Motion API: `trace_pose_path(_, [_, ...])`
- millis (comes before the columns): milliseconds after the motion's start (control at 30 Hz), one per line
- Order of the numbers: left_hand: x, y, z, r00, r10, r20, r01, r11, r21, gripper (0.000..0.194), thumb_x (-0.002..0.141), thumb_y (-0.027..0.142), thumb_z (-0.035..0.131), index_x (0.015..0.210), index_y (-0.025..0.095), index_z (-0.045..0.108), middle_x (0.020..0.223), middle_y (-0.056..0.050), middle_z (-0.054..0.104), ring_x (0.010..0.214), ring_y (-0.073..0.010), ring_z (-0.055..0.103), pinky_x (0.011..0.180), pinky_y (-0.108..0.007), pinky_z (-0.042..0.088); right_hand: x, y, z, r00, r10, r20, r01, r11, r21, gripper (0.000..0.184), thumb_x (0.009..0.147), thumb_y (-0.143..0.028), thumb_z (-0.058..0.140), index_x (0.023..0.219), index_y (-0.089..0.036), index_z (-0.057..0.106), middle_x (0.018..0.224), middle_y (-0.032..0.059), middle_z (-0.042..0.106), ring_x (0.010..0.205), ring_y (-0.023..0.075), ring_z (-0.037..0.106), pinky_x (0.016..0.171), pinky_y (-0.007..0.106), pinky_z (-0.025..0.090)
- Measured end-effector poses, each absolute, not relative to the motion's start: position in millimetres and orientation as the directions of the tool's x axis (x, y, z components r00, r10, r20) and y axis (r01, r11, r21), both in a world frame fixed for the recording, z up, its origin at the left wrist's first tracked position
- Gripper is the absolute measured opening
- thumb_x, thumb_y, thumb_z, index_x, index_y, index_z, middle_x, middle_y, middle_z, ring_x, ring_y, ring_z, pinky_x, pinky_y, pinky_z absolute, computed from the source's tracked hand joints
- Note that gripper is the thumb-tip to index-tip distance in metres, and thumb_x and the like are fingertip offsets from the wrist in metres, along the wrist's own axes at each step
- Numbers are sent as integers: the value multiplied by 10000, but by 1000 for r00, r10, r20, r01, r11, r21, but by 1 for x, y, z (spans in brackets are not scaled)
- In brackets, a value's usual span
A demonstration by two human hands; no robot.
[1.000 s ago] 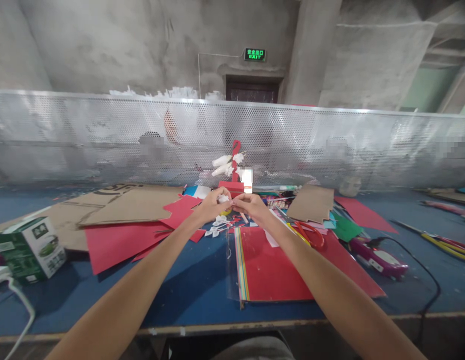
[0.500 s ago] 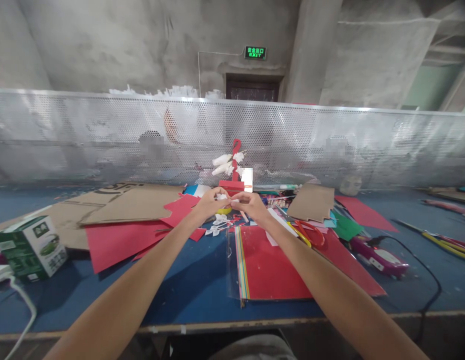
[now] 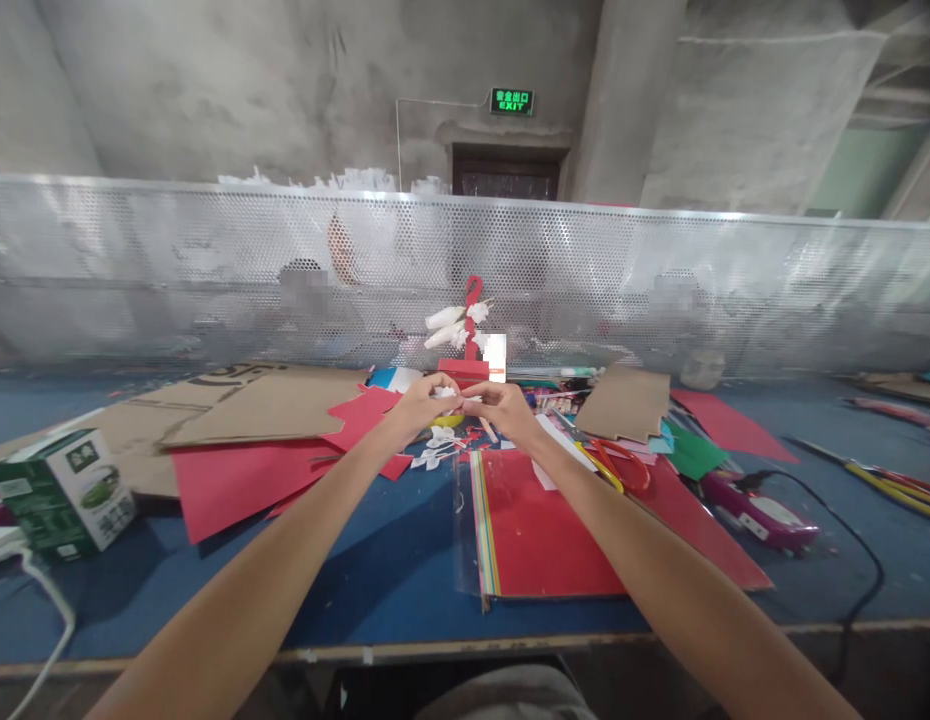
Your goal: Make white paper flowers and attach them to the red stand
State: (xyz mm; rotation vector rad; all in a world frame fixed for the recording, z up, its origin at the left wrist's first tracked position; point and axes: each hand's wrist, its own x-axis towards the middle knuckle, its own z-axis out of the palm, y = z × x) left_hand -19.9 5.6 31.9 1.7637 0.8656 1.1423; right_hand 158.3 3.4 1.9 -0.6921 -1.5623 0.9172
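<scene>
Above the middle of the table, my left hand (image 3: pixel 426 403) and my right hand (image 3: pixel 504 408) meet fingertip to fingertip. Both are closed in a pinch on a small white paper piece (image 3: pixel 448 401), mostly covered by the fingers. Just below them, white paper petals (image 3: pixel 437 447) lie on the blue table, beside a yellow roll (image 3: pixel 450 421) partly hidden by my hands. Behind stands a red paper stand (image 3: pixel 463 371) with a curled top, bearing white paper flowers (image 3: pixel 444 327). A lit phone (image 3: pixel 496 358) leans beside it.
Cardboard (image 3: pixel 262 405) and red paper sheets (image 3: pixel 244 480) lie left, near a green-and-white carton (image 3: pixel 90 490). Right of centre are a pack of red paper (image 3: pixel 555 530), scissors (image 3: pixel 622 468) and a purple device (image 3: pixel 765 515) with a black cord. A perforated metal screen (image 3: pixel 210 270) runs behind.
Almost nothing differs. Both hands stay pinched together at the same spot, with only a very slight shift of the fingers and the view.
</scene>
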Motion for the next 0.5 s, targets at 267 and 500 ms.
trace_pose_path(267, [-22, 15, 29, 370, 864, 341, 1, -367, 930, 248, 697, 305, 753, 819, 165, 589, 707, -10, 642, 691, -134, 639, 698, -274, 507, 159, 2, 2, -133, 871, 472, 14, 478, -878, 405, 650, -510, 782, 910, -201, 760, 813, 64, 750, 751, 243, 708, 601, 313, 569])
trace_pose_path(500, [-21, 11, 32, 386, 869, 310, -55, -314, 948, 240, 699, 270, 752, 796, 165, 559, 732, -21, 656, 759, -142, 661, 795, -306, 526, 155, -6, 10, -125, 858, 498, -30, 499, -866, 374, 626, -488, 801, 855, -196, 756, 846, 65, 756, 838, 251, 712, 750, 352, 579])
